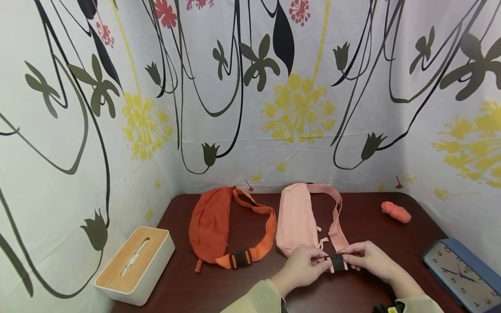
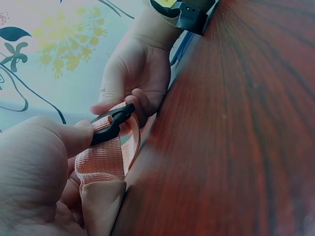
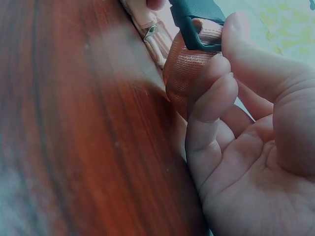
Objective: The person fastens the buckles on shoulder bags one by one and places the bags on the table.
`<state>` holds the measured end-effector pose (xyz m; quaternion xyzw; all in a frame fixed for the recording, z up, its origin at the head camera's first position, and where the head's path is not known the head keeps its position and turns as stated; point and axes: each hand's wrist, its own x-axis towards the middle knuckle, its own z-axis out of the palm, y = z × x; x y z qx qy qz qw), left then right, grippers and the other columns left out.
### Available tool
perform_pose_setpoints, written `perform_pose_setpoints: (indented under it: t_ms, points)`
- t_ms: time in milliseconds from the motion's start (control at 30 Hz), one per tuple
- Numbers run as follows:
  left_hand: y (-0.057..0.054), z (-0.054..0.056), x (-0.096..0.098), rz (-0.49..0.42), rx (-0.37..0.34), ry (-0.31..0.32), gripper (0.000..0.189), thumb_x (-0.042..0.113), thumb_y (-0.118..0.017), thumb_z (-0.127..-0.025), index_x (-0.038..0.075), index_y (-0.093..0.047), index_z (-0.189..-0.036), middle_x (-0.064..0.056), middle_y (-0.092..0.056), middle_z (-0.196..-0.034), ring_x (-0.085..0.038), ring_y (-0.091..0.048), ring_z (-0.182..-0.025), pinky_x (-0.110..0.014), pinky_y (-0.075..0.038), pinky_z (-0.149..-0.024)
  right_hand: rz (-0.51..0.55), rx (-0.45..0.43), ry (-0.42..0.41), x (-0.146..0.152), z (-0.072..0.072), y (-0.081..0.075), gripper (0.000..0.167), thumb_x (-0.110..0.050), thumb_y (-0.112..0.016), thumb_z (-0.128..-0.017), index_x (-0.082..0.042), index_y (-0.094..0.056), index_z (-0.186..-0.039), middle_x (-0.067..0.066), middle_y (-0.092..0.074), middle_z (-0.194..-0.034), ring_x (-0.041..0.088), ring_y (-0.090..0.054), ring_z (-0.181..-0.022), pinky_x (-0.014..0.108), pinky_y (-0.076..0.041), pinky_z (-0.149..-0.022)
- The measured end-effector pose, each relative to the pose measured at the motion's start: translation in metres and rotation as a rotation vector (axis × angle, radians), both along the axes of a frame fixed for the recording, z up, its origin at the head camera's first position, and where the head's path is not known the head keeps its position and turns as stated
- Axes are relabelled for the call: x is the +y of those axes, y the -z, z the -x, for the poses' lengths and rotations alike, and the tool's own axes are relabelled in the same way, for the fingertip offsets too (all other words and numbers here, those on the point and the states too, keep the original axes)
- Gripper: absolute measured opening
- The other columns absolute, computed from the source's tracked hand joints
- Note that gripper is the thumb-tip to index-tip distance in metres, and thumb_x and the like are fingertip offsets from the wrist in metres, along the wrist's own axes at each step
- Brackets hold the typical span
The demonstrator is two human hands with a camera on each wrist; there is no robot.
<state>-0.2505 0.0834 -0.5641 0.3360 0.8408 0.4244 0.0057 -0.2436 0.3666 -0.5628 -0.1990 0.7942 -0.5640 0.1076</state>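
Observation:
A pink waist bag (image 1: 297, 217) lies on the table, its strap (image 1: 335, 226) curving round on the right to a black side-release buckle (image 1: 338, 262) near the front. The buckle's two halves look joined. My left hand (image 1: 303, 267) pinches the buckle's left end, thumb on top, as the left wrist view shows with the buckle (image 2: 113, 123) and the ribbed pink webbing (image 2: 103, 160). On the other end, my right hand (image 1: 365, 258) pinches the buckle between thumb and curled fingers. In the right wrist view the webbing (image 3: 187, 69) loops through the buckle's frame (image 3: 199, 24).
Left of the pink bag lies an orange waist bag (image 1: 211, 226) with its buckle (image 1: 240, 259) fastened. A tissue box (image 1: 135, 265) with a wooden lid stands at the left edge. A coral bundle (image 1: 396, 212) lies at the back right, and a blue clock (image 1: 465, 274) stands at the right.

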Motion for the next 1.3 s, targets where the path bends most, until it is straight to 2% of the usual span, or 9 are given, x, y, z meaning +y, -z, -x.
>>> perform_pose_setpoints:
  t_ms: [400, 633, 767, 933, 1200, 1300]
  points:
    - [0.0009, 0.001, -0.0031, 0.002, 0.009, 0.0, 0.019, 0.031, -0.076, -0.105, 0.017, -0.086, -0.112, 0.012, -0.078, -0.093, 0.014, -0.05, -0.082, -0.007, -0.042, -0.076, 0.024, 0.016, -0.033, -0.002, 0.0024, 0.0029, 0.022, -0.002, -0.067, -0.107, 0.01, -0.075, -0.124, -0.012, -0.073, -0.08, 0.001, -0.065, -0.069, 0.028, -0.058, -0.058]
    - [0.0002, 0.002, -0.0035, 0.025, 0.04, 0.001, 0.019, 0.032, -0.075, -0.105, 0.018, -0.086, -0.112, 0.013, -0.078, -0.093, 0.013, -0.05, -0.082, -0.006, -0.041, -0.076, -0.006, -0.023, -0.023, -0.0024, 0.0026, -0.0001, 0.023, -0.008, -0.068, -0.108, 0.005, -0.078, -0.124, -0.013, -0.072, -0.081, 0.001, -0.066, -0.07, 0.029, -0.059, -0.061]
    - [-0.0011, 0.0019, -0.0043, 0.031, 0.054, 0.002, 0.019, 0.031, -0.075, -0.105, 0.018, -0.086, -0.112, 0.013, -0.078, -0.093, 0.013, -0.051, -0.082, -0.006, -0.041, -0.076, -0.009, -0.037, -0.022, -0.0025, 0.0035, -0.0001, 0.024, -0.009, -0.068, -0.108, 0.007, -0.076, -0.125, -0.013, -0.072, -0.082, 0.001, -0.066, -0.07, 0.028, -0.059, -0.061]
    - [-0.0024, 0.0013, -0.0061, 0.025, 0.03, -0.001, 0.018, 0.031, -0.075, -0.105, 0.017, -0.086, -0.111, 0.013, -0.077, -0.092, 0.013, -0.05, -0.082, -0.006, -0.041, -0.075, 0.005, -0.026, -0.046, -0.003, 0.0048, 0.0012, 0.022, -0.007, -0.067, -0.108, 0.005, -0.077, -0.124, -0.013, -0.072, -0.08, 0.0, -0.066, -0.071, 0.028, -0.059, -0.06]
    - [-0.0017, 0.0021, -0.0091, 0.012, 0.031, 0.002, 0.018, 0.03, -0.075, -0.105, 0.017, -0.086, -0.112, 0.011, -0.078, -0.094, 0.014, -0.051, -0.082, -0.006, -0.042, -0.076, 0.017, -0.029, -0.064, -0.0051, 0.0079, 0.0023, 0.023, -0.006, -0.067, -0.108, 0.007, -0.076, -0.124, -0.012, -0.073, -0.081, 0.001, -0.066, -0.071, 0.028, -0.059, -0.061]
    - [-0.0008, 0.0028, -0.0071, -0.036, -0.025, 0.013, 0.018, 0.028, -0.076, -0.105, 0.017, -0.084, -0.116, 0.01, -0.08, -0.1, 0.016, -0.056, -0.086, -0.005, -0.046, -0.079, 0.026, -0.017, -0.094, -0.0024, 0.0099, 0.0018, 0.025, -0.005, -0.065, -0.109, 0.009, -0.073, -0.129, -0.013, -0.074, -0.086, 0.002, -0.068, -0.072, 0.029, -0.059, -0.062]
